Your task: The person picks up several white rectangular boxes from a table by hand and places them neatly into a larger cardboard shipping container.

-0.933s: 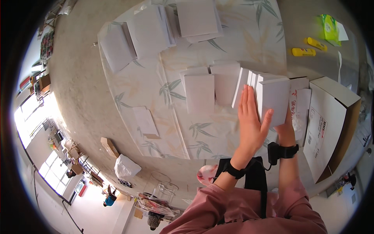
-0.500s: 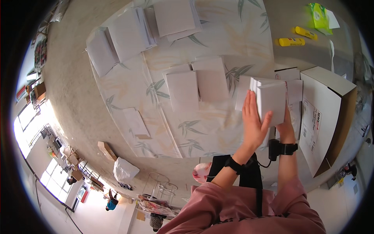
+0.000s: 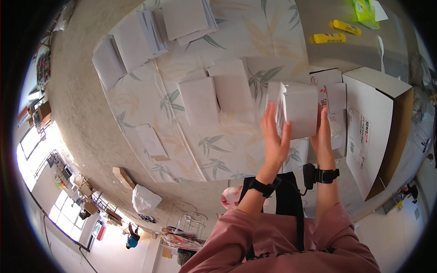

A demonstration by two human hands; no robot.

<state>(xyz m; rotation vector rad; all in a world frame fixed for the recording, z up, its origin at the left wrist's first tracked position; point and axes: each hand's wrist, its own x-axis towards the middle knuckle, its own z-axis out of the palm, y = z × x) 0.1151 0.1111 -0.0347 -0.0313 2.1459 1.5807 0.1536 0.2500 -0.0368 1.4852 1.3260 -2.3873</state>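
A thick stack of folded white papers (image 3: 301,111) is between my two hands, over the right part of the table. My left hand (image 3: 276,139) presses against its left side, fingers stretched along the edge and thumb near the lower left corner. On the opposite side, my right hand (image 3: 323,136) supports the right edge, some of its fingers hidden behind the papers. Just left of the stack, more white paper (image 3: 272,94) shows beneath it. Two white paper stacks, one (image 3: 199,101) overlapped by another (image 3: 231,85), lie at the middle of the table.
An open white cardboard box (image 3: 369,132) stands close on the right. Several paper piles (image 3: 132,38) sit at the far left, and a small white piece (image 3: 151,142) lies nearer. Yellow glue sticks (image 3: 329,38) and a green packet (image 3: 365,12) are at the far right.
The stack has tipped flatter and come down slightly to the left, with both hands moving along with it. The whole view has shifted a little.
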